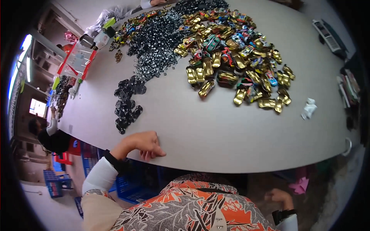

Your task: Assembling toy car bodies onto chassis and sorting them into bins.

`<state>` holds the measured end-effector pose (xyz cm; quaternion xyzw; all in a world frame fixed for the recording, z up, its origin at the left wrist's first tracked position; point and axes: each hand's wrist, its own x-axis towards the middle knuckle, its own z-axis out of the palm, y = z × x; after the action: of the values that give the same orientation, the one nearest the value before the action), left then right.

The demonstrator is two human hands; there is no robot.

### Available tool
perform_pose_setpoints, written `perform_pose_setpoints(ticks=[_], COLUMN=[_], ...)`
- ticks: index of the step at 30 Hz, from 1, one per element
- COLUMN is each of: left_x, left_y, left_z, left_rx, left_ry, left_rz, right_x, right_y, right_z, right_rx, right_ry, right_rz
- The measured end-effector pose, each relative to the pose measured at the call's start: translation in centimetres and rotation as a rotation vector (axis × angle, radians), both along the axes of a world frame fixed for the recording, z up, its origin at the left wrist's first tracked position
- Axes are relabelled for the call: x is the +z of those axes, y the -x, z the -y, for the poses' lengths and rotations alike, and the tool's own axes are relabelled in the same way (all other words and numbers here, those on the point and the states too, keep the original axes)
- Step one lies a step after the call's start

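My left hand (144,144) rests on the near edge of the grey table (216,127), fingers curled loosely, holding nothing. My right hand (279,197) hangs below the table edge at the lower right, fingers closed in a loose fist with nothing seen in it. A big heap of gold and coloured toy car bodies (235,54) lies on the far middle of the table. To its left spreads a mass of small dark parts (158,42). A smaller cluster of black toy car pieces (127,104) lies nearest my left hand.
A crumpled white cloth (309,109) lies at the right. A red-framed tray (78,59) and plastic bags (104,19) sit at the far left. Blue crates (131,184) stand under the table. Another person (52,134) sits at the left; a hand (154,3) shows at the far edge.
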<state>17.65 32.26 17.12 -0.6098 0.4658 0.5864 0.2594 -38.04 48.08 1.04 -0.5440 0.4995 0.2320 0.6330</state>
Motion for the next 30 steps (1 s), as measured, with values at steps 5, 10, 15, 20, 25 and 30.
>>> perform_pose_setpoints(ticks=[5,10,15,20,25,30], left_x=[-1.0,0.5,-1.0,-1.9,-4.1,-5.5], left_y=[1.6,2.5,-1.9,-5.0,-5.1,-4.5], left_z=[1.0,2.3,2.3,5.5,12.9,16.6], left_rx=[0.006,0.225,0.116,0.13,0.131,-0.04], left_ry=[0.466,0.982,1.383,1.522,1.766,1.81], left_rz=[-0.393,-0.567,-0.057,0.095,0.295,0.508], right_x=[17.4,16.4,14.0,11.5,12.3,12.6], right_y=[-11.6,-21.5,-29.3,-30.8,-29.9,-30.4], right_z=[7.5,16.8,24.2,28.0,26.7,26.4], right_rx=[0.014,-0.108,0.105,0.328,-0.254,-0.366], right_ry=[0.526,1.28,1.809,1.77,1.225,0.62], right_rz=[0.68,0.595,0.464,0.216,0.502,0.714])
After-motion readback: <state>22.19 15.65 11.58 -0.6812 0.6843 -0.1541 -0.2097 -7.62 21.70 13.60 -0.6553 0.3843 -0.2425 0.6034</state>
